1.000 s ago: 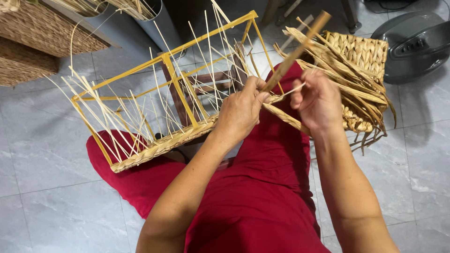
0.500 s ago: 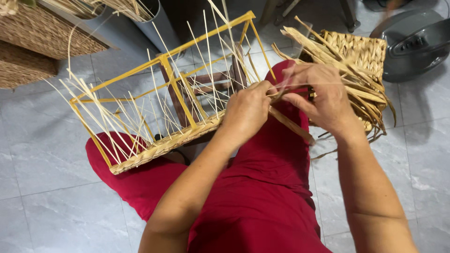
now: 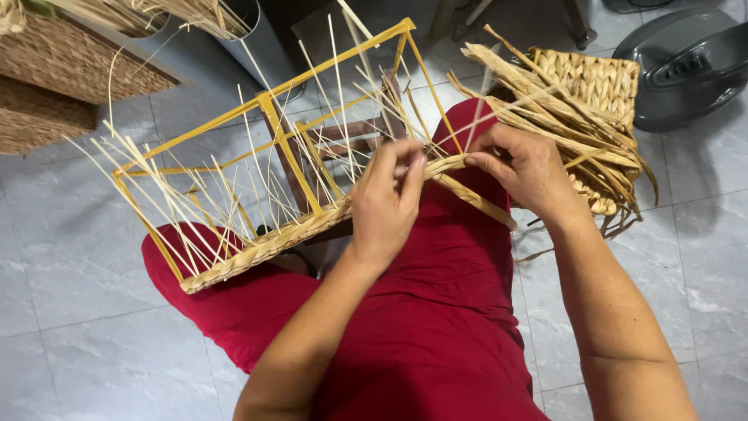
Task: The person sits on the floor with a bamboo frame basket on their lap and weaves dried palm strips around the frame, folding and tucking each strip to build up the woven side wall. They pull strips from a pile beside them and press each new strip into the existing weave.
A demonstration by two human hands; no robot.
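Observation:
A yellow metal basket frame (image 3: pixel 269 117) rests across my red-trousered lap, with many thin pale reeds standing up from it. A woven straw braid (image 3: pixel 257 248) runs along its near edge. My left hand (image 3: pixel 387 204) pinches the braid at the frame's near right corner. My right hand (image 3: pixel 523 168) grips the flat straw strands (image 3: pixel 477 199) just right of it, the thumbs of both hands almost touching. A loose strip of straw slants down over my right thigh.
A bundle of loose straw lies on a woven straw mat (image 3: pixel 596 82) at the upper right. A grey plastic appliance (image 3: pixel 689 62) sits behind it. Woven baskets (image 3: pixel 54 70) stand at the upper left, a metal bucket (image 3: pixel 249 23) beyond. The floor is grey tile.
The long straw strip that stuck up past my right hand has been folded down. Both hands have closed in on the braid at the frame's corner.

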